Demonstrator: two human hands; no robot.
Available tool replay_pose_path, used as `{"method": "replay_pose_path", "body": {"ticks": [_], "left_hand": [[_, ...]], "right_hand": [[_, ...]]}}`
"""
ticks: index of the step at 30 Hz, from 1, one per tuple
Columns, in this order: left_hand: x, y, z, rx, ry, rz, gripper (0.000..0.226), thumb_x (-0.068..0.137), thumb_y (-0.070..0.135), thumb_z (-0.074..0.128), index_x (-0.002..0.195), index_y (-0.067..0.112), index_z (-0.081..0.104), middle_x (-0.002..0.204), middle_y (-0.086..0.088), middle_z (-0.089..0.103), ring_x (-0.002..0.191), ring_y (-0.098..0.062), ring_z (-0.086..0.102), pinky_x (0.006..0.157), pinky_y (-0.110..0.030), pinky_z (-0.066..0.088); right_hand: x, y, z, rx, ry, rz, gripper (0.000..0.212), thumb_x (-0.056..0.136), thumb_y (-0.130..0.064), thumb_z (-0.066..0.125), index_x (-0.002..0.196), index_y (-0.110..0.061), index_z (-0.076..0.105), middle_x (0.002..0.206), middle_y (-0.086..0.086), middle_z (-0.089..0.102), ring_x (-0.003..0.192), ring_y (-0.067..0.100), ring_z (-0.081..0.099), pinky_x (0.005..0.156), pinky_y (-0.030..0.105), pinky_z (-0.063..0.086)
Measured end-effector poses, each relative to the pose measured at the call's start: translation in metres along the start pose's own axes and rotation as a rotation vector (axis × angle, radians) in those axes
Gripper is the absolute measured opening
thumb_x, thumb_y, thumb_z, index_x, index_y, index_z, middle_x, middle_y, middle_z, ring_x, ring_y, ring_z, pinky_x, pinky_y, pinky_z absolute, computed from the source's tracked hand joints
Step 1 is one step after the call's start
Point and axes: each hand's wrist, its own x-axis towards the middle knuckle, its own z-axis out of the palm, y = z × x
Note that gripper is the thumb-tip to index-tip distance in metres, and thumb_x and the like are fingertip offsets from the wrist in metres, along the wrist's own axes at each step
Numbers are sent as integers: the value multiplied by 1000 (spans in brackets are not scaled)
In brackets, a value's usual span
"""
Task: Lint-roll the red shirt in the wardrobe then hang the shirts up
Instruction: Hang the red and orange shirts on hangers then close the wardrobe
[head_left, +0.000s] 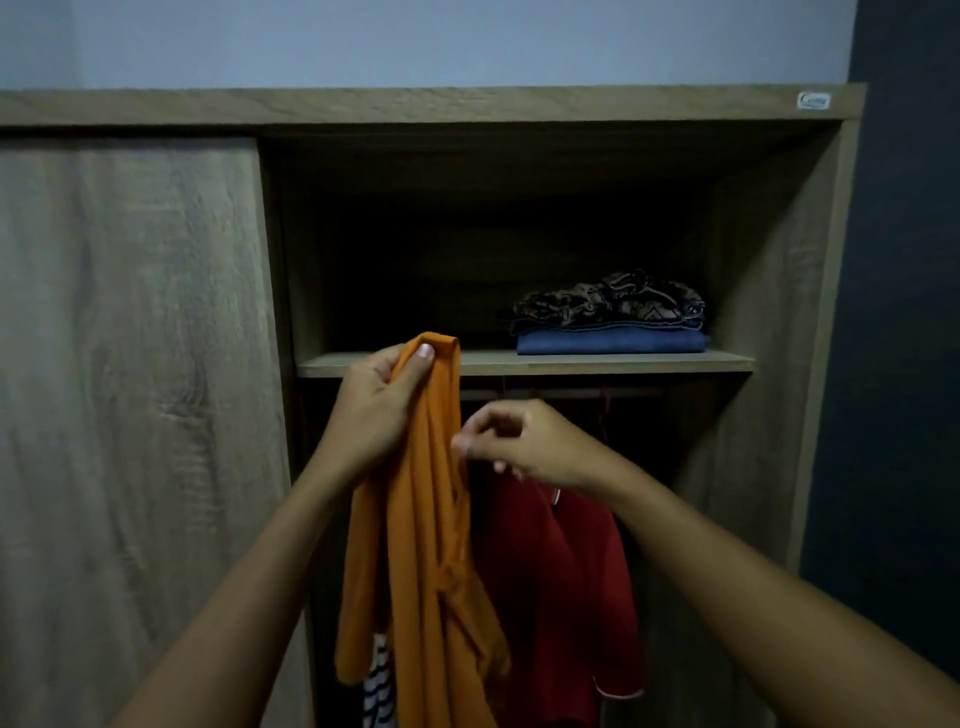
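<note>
While aloft, orange shirt (426, 519) between fingers (422, 357).

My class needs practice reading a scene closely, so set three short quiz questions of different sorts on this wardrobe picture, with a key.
1. True or false: the left hand grips the orange shirt.
2. What lies on the folded blue cloth on the shelf? A patterned fabric, B lint roller, C hanger.
3. Fill in: the red shirt hangs to the ___ of the orange shirt.
Key: 1 true; 2 A; 3 right.
</note>
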Motion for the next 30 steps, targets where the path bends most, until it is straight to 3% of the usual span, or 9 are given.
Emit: {"method": "replay_pose_path", "body": {"ticks": [4, 7, 13, 15, 18, 20, 22, 24, 30], "left_hand": [[-1, 4, 7, -3, 54, 13, 42, 101, 43, 44, 90, 7, 64, 66, -8, 54, 56, -23, 59, 56, -27, 50], [-1, 4, 2, -27, 111, -14, 39, 101, 45, 44, 100, 13, 66, 71, -7, 57, 62, -23, 64, 59, -24, 54], [-1, -21, -18, 129, 370, -65, 33, 98, 39, 51, 90, 9, 64, 75, -8, 56, 71, -24, 59, 67, -42, 52], [-3, -24, -9, 203, 274, -65, 31, 91, 50, 59, 99, 21, 61, 89, -3, 61, 82, -21, 63, 67, -41, 56], [-15, -37, 15, 492, 1, -83, 54, 77, 69, 64, 117, 35, 53, 96, 12, 60, 83, -4, 61, 68, -28, 56], [-22, -51, 21, 604, -75, -66, 33, 87, 52, 63, 110, 28, 61, 90, 10, 65, 74, -3, 64, 69, -32, 60], [-24, -63, 14, 563, -59, -116, 10, 94, 26, 60, 87, 25, 66, 75, 3, 66, 61, -6, 64, 61, -33, 59], [-19, -68, 9, 482, -29, -153, 22, 95, 14, 56, 79, 24, 67, 70, -1, 65, 60, -11, 62, 55, -28, 52], [-9, -61, 42, -49, -33, -356, 31, 100, 17, 46, 91, -5, 66, 73, -17, 57, 68, -28, 54, 62, -32, 42]], "right_hand": [[5, 11, 11, -197, 55, -43, 17, 85, -26, 72, 69, -24, 65, 66, -1, 64, 62, 10, 60, 68, 37, 53], [10, 22, 10, -270, 162, 23, 13, 85, -16, 65, 74, -15, 69, 73, 5, 71, 62, 11, 64, 69, 41, 57], [19, 22, -4, -104, 293, 20, 35, 98, -35, 54, 87, -7, 72, 85, 18, 72, 75, 29, 69, 73, 47, 55], [18, 14, -6, -110, 305, -77, 37, 99, -36, 52, 88, -8, 73, 83, 16, 73, 76, 28, 69, 67, 42, 54], [19, 1, -8, -254, 323, -202, 28, 99, -31, 54, 90, -17, 76, 79, -1, 72, 74, 9, 66, 64, 25, 49], [21, -2, -13, -317, 347, -194, 27, 99, -33, 54, 93, -18, 76, 81, -3, 72, 76, 7, 65, 67, 23, 51], [21, 1, -23, -331, 369, -132, 24, 97, -35, 56, 97, -21, 76, 86, -6, 71, 80, 4, 64, 70, 21, 53], [18, 9, -37, -343, 382, -82, 23, 96, -35, 57, 99, -21, 75, 88, -7, 71, 82, 3, 65, 73, 21, 54], [12, 52, -61, -121, 409, 95, 32, 99, -36, 54, 87, -16, 76, 72, -2, 70, 69, 11, 64, 67, 26, 49]]}}
